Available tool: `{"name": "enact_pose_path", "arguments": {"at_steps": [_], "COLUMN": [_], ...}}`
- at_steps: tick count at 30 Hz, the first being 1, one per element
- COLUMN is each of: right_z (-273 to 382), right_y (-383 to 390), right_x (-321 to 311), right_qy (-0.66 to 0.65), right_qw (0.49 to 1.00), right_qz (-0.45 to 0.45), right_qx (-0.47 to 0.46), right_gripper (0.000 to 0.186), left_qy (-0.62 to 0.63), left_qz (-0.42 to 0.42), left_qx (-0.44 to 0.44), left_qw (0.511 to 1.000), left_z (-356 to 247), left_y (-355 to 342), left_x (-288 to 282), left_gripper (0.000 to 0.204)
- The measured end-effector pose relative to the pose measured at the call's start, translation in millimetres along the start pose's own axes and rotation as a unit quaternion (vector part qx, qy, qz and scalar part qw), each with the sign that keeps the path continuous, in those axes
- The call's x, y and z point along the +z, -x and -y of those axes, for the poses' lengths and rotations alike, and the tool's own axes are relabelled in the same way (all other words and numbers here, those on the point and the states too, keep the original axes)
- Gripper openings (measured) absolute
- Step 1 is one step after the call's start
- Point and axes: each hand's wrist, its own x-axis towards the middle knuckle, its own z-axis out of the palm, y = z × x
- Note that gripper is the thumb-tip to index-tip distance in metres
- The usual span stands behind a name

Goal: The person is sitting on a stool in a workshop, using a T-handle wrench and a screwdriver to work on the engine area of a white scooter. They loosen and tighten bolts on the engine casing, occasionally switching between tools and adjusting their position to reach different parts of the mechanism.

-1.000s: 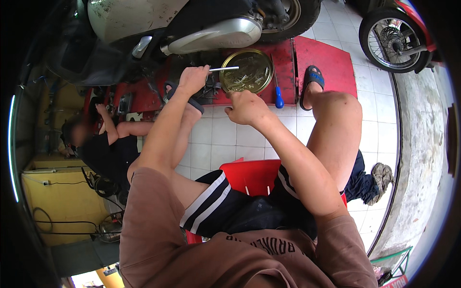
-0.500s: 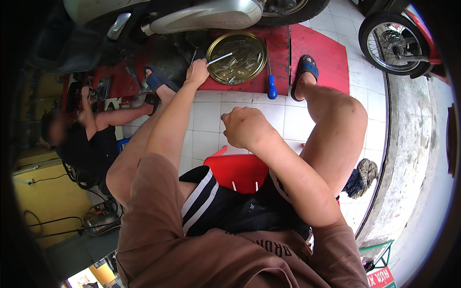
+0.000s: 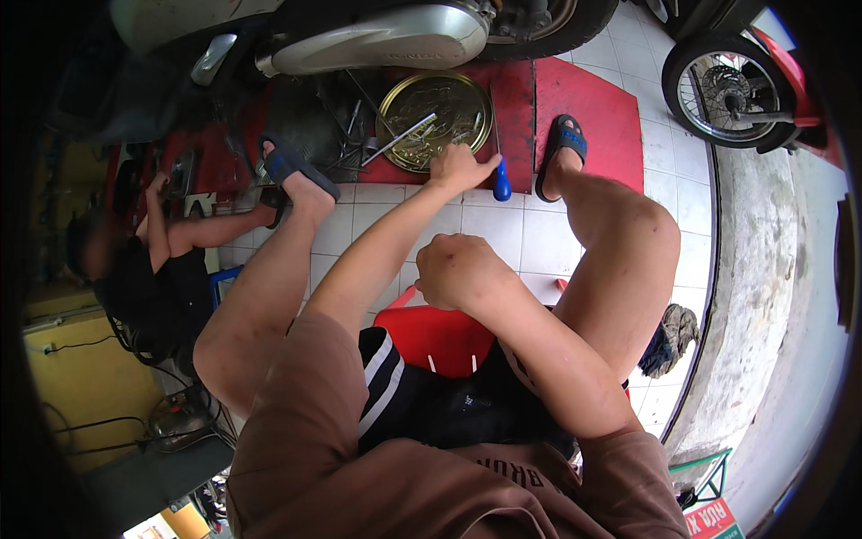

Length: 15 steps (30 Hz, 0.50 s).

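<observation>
My left hand (image 3: pixel 458 169) is stretched out over the near rim of a round brass-coloured tray (image 3: pixel 388 148), fingers apart, thumb pointing right. Its thumb is beside the blue handle of a screwdriver (image 3: pixel 502 181), whose long shaft points away along the tray's right side. A silver rod-like tool (image 3: pixel 400 138) lies across the tray's left rim. Several small metal parts (image 3: pixel 458 120) are scattered in the tray. Closer to my body, my right hand (image 3: pixel 462 272) is closed in a fist above my lap. Anything inside that fist is hidden.
The tray rests on a red platform (image 3: pixel 593 99) under a silver-grey motorbike (image 3: pixel 386 40). A red motorbike's wheel (image 3: pixel 732 94) stands at the far right. A red stool (image 3: pixel 435 337) is beneath me. Another person (image 3: pixel 148 269) sits at the left.
My left hand has let go of the silver tool, which now lies across the tray's rim, and has moved right toward the screwdriver. The right hand stays closed, slightly lower in view.
</observation>
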Motion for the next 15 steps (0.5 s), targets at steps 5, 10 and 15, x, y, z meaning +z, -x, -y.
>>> {"name": "enact_pose_path", "arguments": {"at_steps": [5,10,15], "right_z": [-8.6,-47.0,-59.8], "right_y": [15.4,10.8,22.6], "right_x": [-36.4,-39.0,-78.7], "right_qy": [0.04,0.011,-0.062], "right_qw": [0.997,0.962,0.912], "right_qz": [0.015,-0.265,-0.325], "right_qx": [0.065,0.068,0.241], "right_gripper": [0.022,0.033,0.051], "left_qy": [0.048,0.052,0.047], "left_qz": [0.053,0.031,0.028], "left_qx": [-0.045,-0.07,0.076], "left_qw": [0.996,0.996,0.996], "left_z": [-29.1,-34.6,-37.2], "left_y": [8.5,23.6,49.7], "left_x": [23.3,17.4,-56.3], "left_gripper": [0.054,0.047,0.045]}}
